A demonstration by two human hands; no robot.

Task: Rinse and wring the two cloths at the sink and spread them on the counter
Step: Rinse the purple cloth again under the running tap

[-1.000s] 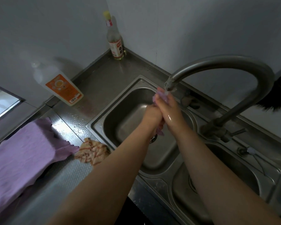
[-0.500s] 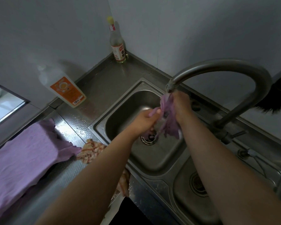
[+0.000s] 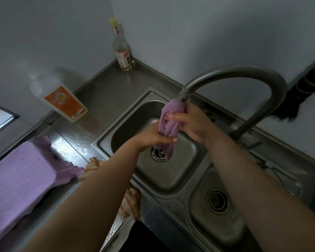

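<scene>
A wet purple cloth (image 3: pixel 168 124) hangs bunched under the spout of the curved steel tap (image 3: pixel 231 73), over the left sink basin (image 3: pixel 127 124). My right hand (image 3: pixel 191 124) grips the cloth's upper part just below the spout. My left hand (image 3: pixel 153 137) grips it lower down, and the cloth's tail dangles toward the drain (image 3: pixel 157 154). A second purple cloth (image 3: pixel 24 177) lies spread flat on the counter at the left.
A checked orange-and-white rag (image 3: pixel 130 202) lies crumpled at the counter's front edge beside the basin. A detergent bottle with an orange label (image 3: pixel 62 100) and a tall glass bottle (image 3: pixel 122 50) stand by the wall. A second basin (image 3: pixel 216 200) is at the right.
The balled-up cloth between my pressed hands has been drawn out lengthwise. My left hand slid down it while my right stayed under the spout.
</scene>
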